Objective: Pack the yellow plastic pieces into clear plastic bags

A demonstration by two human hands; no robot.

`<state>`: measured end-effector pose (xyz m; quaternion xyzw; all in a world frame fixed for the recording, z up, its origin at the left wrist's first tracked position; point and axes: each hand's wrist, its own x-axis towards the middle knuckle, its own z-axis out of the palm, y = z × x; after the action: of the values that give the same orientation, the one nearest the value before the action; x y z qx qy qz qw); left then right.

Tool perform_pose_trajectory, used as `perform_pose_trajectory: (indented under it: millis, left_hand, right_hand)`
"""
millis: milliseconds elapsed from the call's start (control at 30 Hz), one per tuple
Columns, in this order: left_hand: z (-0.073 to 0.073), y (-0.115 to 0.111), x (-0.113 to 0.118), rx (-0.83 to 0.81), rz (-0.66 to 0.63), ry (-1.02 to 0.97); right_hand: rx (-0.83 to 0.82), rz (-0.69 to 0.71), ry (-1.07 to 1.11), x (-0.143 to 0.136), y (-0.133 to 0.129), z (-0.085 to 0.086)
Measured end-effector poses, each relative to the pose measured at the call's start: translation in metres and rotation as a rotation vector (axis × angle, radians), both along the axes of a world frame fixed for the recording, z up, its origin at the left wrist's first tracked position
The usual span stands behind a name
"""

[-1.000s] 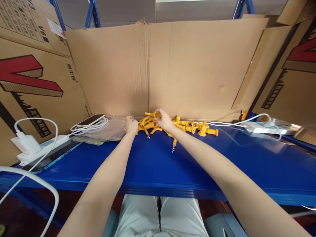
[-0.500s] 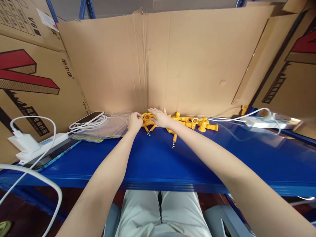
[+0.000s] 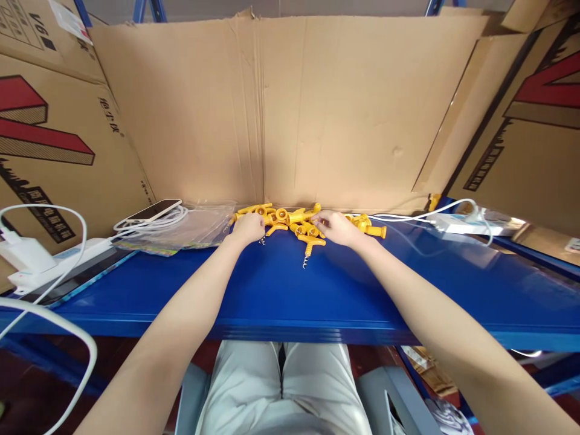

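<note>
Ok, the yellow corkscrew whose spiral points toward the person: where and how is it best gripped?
Probably by the crossbar of the yellow corkscrew, coming from above and the right, where the right hand is near. The crossbar lies crosswise in front of the yellow pile, while the thin metal spiral juts toward the person and is best avoided.

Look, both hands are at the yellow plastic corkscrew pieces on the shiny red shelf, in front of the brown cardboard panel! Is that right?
No: the head view shows the shiny shelf is blue, not red. The left hand and right hand are at the yellow plastic corkscrew pieces, in front of the brown cardboard panel.
</note>
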<state>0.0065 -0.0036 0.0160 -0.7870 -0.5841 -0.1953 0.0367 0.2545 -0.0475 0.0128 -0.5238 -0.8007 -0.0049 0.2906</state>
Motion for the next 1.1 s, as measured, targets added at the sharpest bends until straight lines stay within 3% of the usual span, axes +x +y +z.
perform_pose_trajectory:
  millis: [233,467,667,733,933,1100]
  left_hand:
    - [-0.007,0.016,-0.015,0.039,-0.007,-0.052]
    - [-0.011,0.018,-0.011,-0.056,-0.146,-0.029]
    - [-0.019,0.024,-0.008,-0.101,-0.182,0.133]
    - [-0.019,0.025,-0.007,-0.085,-0.167,0.147]
    - [-0.017,0.020,-0.006,-0.064,-0.162,0.127]
    - [-0.010,0.011,-0.002,0.004,-0.270,-0.014]
  right_hand:
    - [-0.058,0.038,-0.066,0.000,-0.002,-0.004]
    - [-0.091,0.090,0.005,-0.001,-0.007,-0.001]
    - [-0.507,0.174,0.060,-0.013,-0.024,0.006]
    - [-0.566,0.165,0.071,-0.016,-0.025,0.005]
    - [-0.486,0.004,-0.118,-0.014,-0.023,0.003]
    - [-0.388,-0.124,-0.229,-0.012,-0.031,0.016]
